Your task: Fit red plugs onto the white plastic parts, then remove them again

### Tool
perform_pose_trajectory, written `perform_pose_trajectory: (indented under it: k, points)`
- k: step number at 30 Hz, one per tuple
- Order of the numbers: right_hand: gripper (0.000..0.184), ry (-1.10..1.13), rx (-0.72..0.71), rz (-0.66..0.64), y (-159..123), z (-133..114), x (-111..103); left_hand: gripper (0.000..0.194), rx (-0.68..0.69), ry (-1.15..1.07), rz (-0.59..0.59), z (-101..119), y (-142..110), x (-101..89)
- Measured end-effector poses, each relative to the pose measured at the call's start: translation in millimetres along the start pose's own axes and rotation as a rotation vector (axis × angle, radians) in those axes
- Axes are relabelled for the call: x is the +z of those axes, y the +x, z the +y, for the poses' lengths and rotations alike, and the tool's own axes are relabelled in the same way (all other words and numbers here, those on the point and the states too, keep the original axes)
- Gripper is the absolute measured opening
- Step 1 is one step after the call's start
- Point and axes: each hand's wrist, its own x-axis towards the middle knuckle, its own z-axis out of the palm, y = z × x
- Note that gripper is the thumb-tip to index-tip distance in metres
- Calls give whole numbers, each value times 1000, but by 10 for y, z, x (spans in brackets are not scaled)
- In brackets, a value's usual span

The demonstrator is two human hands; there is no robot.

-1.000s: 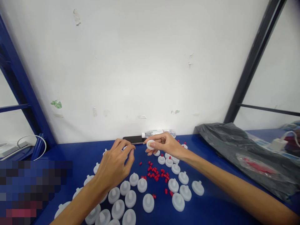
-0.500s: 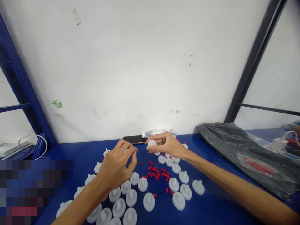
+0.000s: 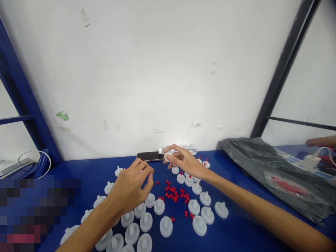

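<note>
My right hand [image 3: 183,161] pinches a white plastic disc [image 3: 168,156] between thumb and fingers, above the far part of the table. My left hand [image 3: 135,182] hovers to its left with the fingers curled and the tips pressed together. Whatever may sit in that pinch is too small or hidden to name. Between and below the hands lies a loose scatter of small red caps [image 3: 172,193]. Around them stand several white discs with a stub on top, such as this bare one [image 3: 166,226]. Behind my right hand, some discs [image 3: 189,180] carry a red cap on the stub.
A dark phone [image 3: 149,156] and a clear bottle [image 3: 190,149] lie by the wall. On the right, a grey plastic bag [image 3: 244,157] bears a small clear bag of red pieces [image 3: 288,185]. Another person's hand [image 3: 321,141] shows at the far right edge.
My right hand has lifted slightly and tilted the white disc, so less of its face shows. My left hand stays nearly still. Another person's hand has appeared at the far right.
</note>
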Motion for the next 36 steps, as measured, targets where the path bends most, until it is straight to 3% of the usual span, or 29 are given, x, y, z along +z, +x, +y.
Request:
perform_pose_trajectory:
  k: [5,8,16,19,22,30,36]
  points:
    - [42,-105,4,-65,15,64,-35,20,-13,-14,-386,7,8,-132]
    - [43,-76,97,-76,21,97,-60,22,-93,-22,-494,17,36,-214]
    - [35,-200,19,4,42,147,-82,20,-127,-31,-582,45,24,-140]
    - [28,-383,-21,27,32,147,-47,20,-124,-9,-580,26,14,-114]
    - [23,-560,-44,-7,11,135,-3,20,-115,16,-568,5,16,-106]
    - [12,-733,-55,-77,-40,219,89,20,-137,11,-519,-28,-3,-35]
    - [14,-866,-45,-54,-60,280,84,33,-235,4,-595,-32,-34,-6]
